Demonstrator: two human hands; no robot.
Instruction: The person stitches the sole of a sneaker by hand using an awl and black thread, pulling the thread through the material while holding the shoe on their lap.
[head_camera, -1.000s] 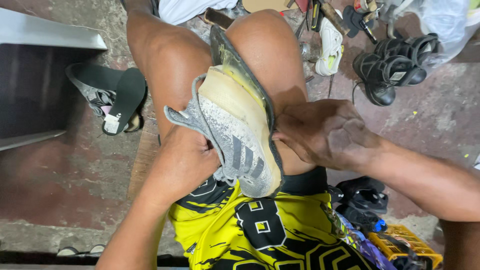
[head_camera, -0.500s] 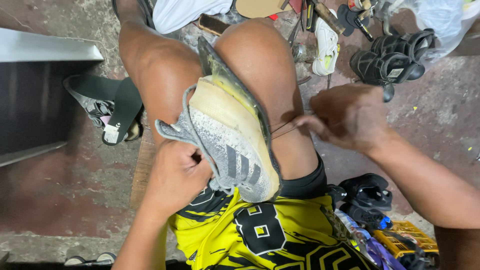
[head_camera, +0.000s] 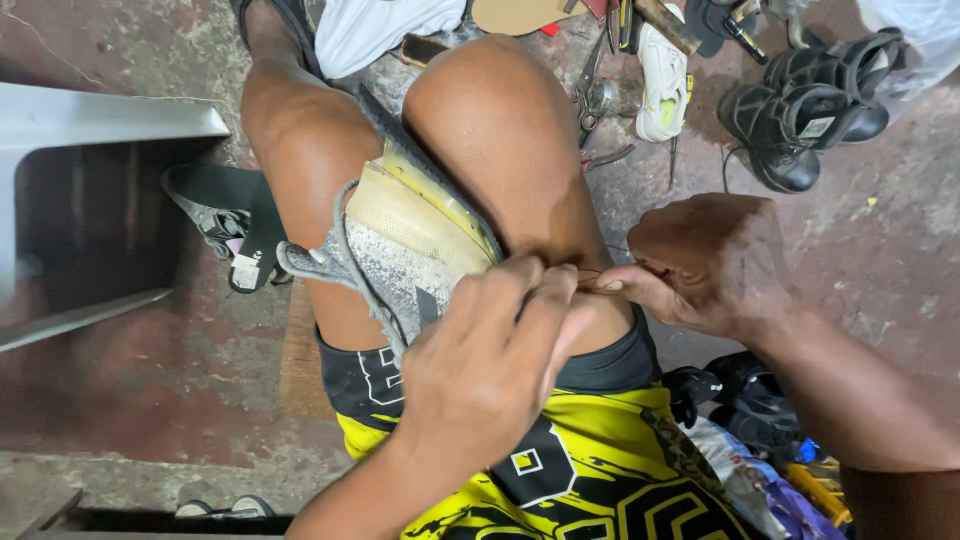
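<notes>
Our left hand (head_camera: 490, 360) curls loosely over the grey shoe (head_camera: 400, 250) clamped between our knees; our right hand (head_camera: 705, 265) pinches a thin thread (head_camera: 590, 273) beside it. Black sandals (head_camera: 800, 120) lie beyond on the concrete floor (head_camera: 150, 400).

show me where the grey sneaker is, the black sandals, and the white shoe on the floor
grey sneaker (head_camera: 400, 250), head view, on its pale sole.
black sandals (head_camera: 800, 125), head view, on the straps of the pair.
white shoe (head_camera: 665, 80), head view, on its side.

The lower half of the grey knit sneaker with the yellowed sole (head_camera: 400, 250) is covered by the left hand (head_camera: 490, 370). What is pinched in the right hand (head_camera: 705, 265) is too thin to be told.
</notes>
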